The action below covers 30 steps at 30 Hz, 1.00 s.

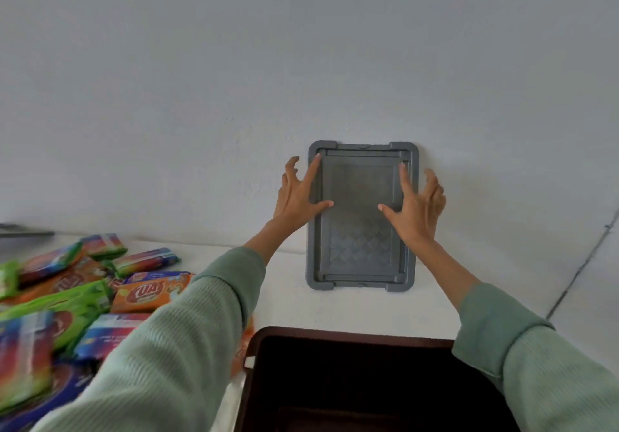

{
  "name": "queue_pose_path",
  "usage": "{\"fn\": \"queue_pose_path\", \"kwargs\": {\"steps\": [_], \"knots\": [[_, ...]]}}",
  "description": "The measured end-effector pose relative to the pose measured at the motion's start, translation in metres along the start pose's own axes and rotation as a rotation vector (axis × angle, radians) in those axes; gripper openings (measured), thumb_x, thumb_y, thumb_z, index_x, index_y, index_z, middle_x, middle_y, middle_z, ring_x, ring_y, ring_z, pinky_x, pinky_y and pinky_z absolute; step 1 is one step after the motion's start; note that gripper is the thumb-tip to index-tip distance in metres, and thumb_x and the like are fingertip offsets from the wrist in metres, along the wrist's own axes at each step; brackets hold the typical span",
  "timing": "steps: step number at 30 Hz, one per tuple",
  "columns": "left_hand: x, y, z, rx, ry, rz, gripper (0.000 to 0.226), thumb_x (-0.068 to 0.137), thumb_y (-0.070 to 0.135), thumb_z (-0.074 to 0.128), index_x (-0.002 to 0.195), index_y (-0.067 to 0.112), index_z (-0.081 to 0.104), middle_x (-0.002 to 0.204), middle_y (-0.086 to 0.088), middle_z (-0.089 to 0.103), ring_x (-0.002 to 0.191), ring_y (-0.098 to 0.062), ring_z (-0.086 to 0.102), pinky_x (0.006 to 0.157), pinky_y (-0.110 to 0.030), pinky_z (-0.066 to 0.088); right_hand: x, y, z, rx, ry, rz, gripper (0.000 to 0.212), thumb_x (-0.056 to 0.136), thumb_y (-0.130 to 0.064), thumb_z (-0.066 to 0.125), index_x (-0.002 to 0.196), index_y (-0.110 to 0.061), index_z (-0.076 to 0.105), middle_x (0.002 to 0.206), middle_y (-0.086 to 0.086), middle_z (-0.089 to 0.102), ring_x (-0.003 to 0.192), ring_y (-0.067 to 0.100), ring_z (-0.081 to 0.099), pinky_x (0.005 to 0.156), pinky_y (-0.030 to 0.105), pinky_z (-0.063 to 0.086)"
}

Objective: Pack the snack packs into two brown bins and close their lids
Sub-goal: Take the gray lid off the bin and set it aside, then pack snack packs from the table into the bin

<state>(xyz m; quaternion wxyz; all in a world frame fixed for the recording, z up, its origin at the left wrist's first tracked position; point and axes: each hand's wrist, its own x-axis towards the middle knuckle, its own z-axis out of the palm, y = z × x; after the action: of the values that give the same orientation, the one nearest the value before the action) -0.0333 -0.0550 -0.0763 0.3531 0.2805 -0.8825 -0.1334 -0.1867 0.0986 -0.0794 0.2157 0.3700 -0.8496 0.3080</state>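
A grey rectangular lid stands upright on the white table, leaning against the white wall. My left hand rests on its upper left edge, index finger and thumb spread on the lid's face. My right hand touches the upper right side the same way, its other fingers curled off the edge. Neither hand wraps around the lid. An open brown bin sits right in front of me, with a dark interior whose contents I cannot make out. Several snack packs in orange, green and blue wrappers lie heaped at the left.
The white table runs between the bin and the wall. A dark flat object lies at the far left edge by the wall. A seam in the wall runs diagonally at the right.
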Motion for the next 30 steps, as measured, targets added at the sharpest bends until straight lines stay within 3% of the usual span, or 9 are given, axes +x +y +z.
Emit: {"fn": "queue_pose_path", "kwargs": {"steps": [4,9,17,21,24,27,30], "knots": [[-0.018,-0.024,-0.054,0.091,0.062,0.032,0.084,0.079,0.037,0.069,0.146,0.021,0.022,0.147,-0.018,0.016,0.131,-0.033,0.031,0.103,-0.047,0.041,0.004,-0.052,-0.002,0.075,0.032,-0.148,0.084,0.078,-0.039,0.070,0.147,-0.027,0.023,0.151,0.021,0.015,0.140,0.036,0.015,0.112,0.056,0.015],[-0.060,-0.080,-0.137,0.185,0.083,-0.093,0.074,0.082,0.030,0.067,0.144,0.018,0.028,0.143,-0.019,0.021,0.128,-0.033,0.032,0.099,-0.047,0.042,-0.015,-0.156,0.024,0.224,-0.138,-0.305,0.087,0.077,-0.037,0.071,0.147,-0.023,0.021,0.149,0.018,0.017,0.136,0.036,0.021,0.113,0.050,0.019],[-0.178,-0.151,-0.227,0.357,-0.073,-0.701,0.074,0.085,0.038,0.060,0.145,0.022,0.020,0.146,-0.018,0.016,0.134,-0.038,0.024,0.105,-0.050,0.033,-0.106,-0.295,0.078,0.308,-0.605,-0.558,0.089,0.080,-0.044,0.067,0.149,-0.026,0.013,0.154,0.011,0.011,0.139,0.032,0.016,0.112,0.046,0.026],[-0.237,-0.157,-0.218,0.459,-0.222,-0.865,0.076,0.084,0.048,0.057,0.145,0.024,0.018,0.152,-0.021,0.008,0.141,-0.038,0.012,0.110,-0.058,0.016,-0.145,-0.319,0.107,0.209,-0.922,-0.613,0.091,0.080,-0.052,0.062,0.149,-0.028,0.006,0.157,0.007,-0.002,0.142,0.033,0.005,0.113,0.052,0.022],[-0.258,-0.154,-0.208,0.549,-0.210,-0.875,0.072,0.087,0.054,0.048,0.144,0.020,0.022,0.153,-0.020,0.006,0.143,-0.035,0.004,0.111,-0.060,0.007,-0.163,-0.322,0.127,0.087,-1.031,-0.655,0.086,0.083,-0.059,0.052,0.149,-0.031,0.005,0.157,0.008,-0.005,0.144,0.034,0.003,0.115,0.052,0.016],[-0.265,-0.147,-0.203,0.516,-0.158,-0.919,0.070,0.089,0.053,0.046,0.145,0.022,0.019,0.155,-0.018,-0.003,0.144,-0.036,-0.004,0.110,-0.063,0.004,-0.168,-0.319,0.132,0.042,-1.039,-0.682,0.073,0.088,-0.058,0.044,0.148,-0.032,0.012,0.158,0.010,0.004,0.144,0.034,0.010,0.116,0.047,0.017],[-0.272,-0.143,-0.201,0.464,-0.099,-0.935,0.068,0.089,0.045,0.051,0.145,0.023,0.019,0.155,-0.017,-0.006,0.143,-0.036,-0.004,0.111,-0.062,0.011,-0.167,-0.315,0.127,0.046,-1.031,-0.744,0.066,0.091,-0.049,0.047,0.148,-0.031,0.018,0.153,0.014,0.025,0.139,0.032,0.028,0.111,0.038,0.029]]}}
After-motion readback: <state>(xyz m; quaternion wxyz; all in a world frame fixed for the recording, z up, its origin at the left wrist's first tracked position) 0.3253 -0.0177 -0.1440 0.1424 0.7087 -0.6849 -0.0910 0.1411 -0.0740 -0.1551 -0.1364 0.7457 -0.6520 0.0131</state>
